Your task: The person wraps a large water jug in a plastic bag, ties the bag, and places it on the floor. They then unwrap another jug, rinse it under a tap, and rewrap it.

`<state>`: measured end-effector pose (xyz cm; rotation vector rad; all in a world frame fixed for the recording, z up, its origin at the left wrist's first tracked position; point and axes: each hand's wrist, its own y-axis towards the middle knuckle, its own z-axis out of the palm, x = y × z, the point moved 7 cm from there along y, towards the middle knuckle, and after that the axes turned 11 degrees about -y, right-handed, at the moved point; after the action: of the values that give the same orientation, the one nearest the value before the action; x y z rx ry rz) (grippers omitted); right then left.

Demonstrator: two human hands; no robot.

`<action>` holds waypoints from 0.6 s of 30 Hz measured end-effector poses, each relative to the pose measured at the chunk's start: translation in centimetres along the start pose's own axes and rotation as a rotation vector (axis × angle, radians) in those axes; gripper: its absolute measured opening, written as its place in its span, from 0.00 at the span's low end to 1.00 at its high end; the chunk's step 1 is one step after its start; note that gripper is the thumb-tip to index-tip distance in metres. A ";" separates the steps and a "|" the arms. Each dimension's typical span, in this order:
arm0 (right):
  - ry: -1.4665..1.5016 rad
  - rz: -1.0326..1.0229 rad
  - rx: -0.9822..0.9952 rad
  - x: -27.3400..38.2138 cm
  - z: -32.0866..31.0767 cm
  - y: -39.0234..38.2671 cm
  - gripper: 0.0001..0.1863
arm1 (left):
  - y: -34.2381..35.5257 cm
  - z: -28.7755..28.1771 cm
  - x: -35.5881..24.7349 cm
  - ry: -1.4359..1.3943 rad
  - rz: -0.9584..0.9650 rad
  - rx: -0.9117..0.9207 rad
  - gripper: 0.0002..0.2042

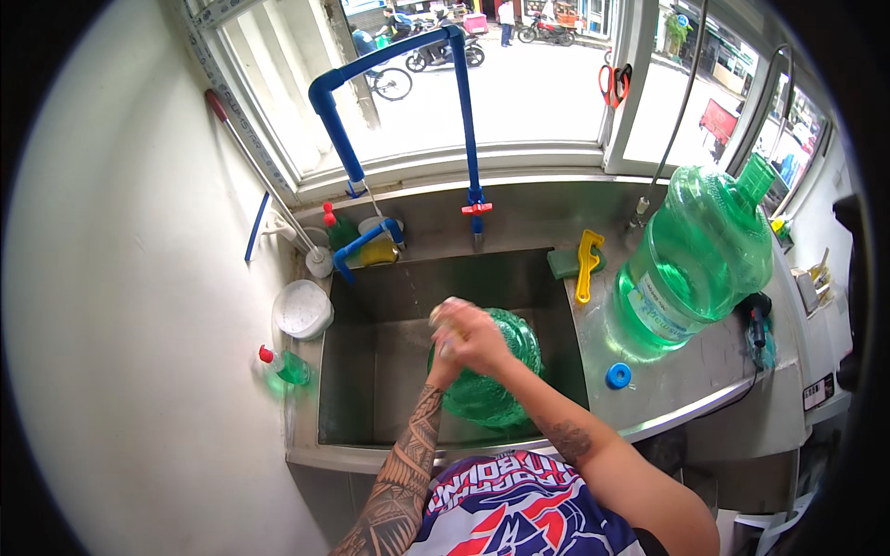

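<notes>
A large green water jug (501,398) stands in the steel sink (366,371). Over its upper left side my two hands are together. My right hand (477,335) is closed, its fingers bent around something small and pale that I cannot make out. Just below and against it is my left hand (447,360), also closed; my right hand partly covers it, and what it grips is hidden. The jug's neck does not show behind my hands.
A second green jug (695,259) stands on the right counter near a blue cap (618,375), a yellow handle tool (589,267) and a green sponge (562,264). Blue pipes (468,120) rise behind the sink. A soap bottle (292,368) and white tub (303,309) sit left.
</notes>
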<state>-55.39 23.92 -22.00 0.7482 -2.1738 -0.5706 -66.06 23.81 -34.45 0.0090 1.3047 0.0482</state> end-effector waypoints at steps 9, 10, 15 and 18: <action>-0.087 0.410 0.711 -4.2 7.3 4.1 0.17 | 1.0 -1.3 4.9 0.404 0.075 0.086 0.41; 0.216 0.400 0.688 -3.6 7.2 2.9 0.15 | 1.0 -1.3 4.0 0.548 0.182 0.070 0.41; -0.158 -0.109 0.535 -0.2 5.6 0.7 0.14 | 0.1 0.2 3.8 0.649 0.143 0.183 0.39; -0.131 0.282 0.695 -2.8 6.7 2.0 0.18 | -1.4 1.0 2.4 0.065 0.096 0.171 0.44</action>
<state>-59.67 28.31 -26.41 0.7393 -2.5599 0.3150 -64.48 22.56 -36.56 0.2176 1.3698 0.0190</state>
